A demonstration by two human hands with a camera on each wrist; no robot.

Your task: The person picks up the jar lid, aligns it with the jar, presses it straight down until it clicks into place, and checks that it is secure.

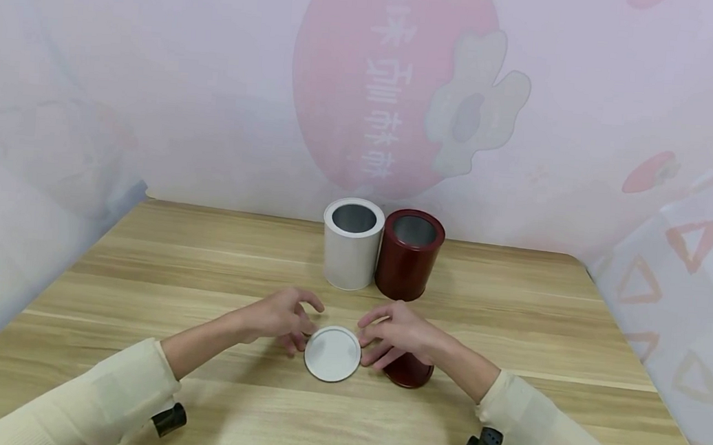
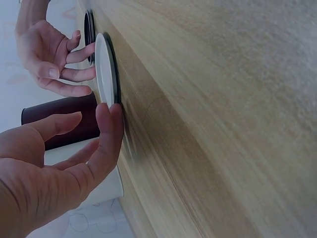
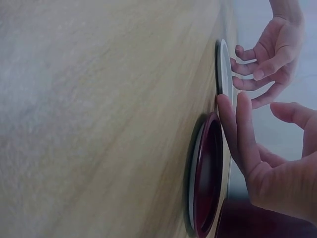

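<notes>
Wood table (image 1: 142, 269): both hands (image 1: 281, 317) (image 1: 395, 335) loose-fingered, touching white lid (image 1: 333, 353); R-wrist view shows red lid (image 3: 208, 178).

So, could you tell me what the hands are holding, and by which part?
Both the left hand and right hand touch the white lid at its rim, with fingertips on opposite sides.

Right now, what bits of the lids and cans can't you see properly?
- Red lid: in the head view the right hand covers most of it; the right wrist view shows only its edge.
- White lid: whether fingertips grip its rim or just touch cannot be told; both wrist views show it edge-on.
- White can and red can: their bottoms inside are too dark to see.
- Left hand: its palm faces down, hidden.
</notes>
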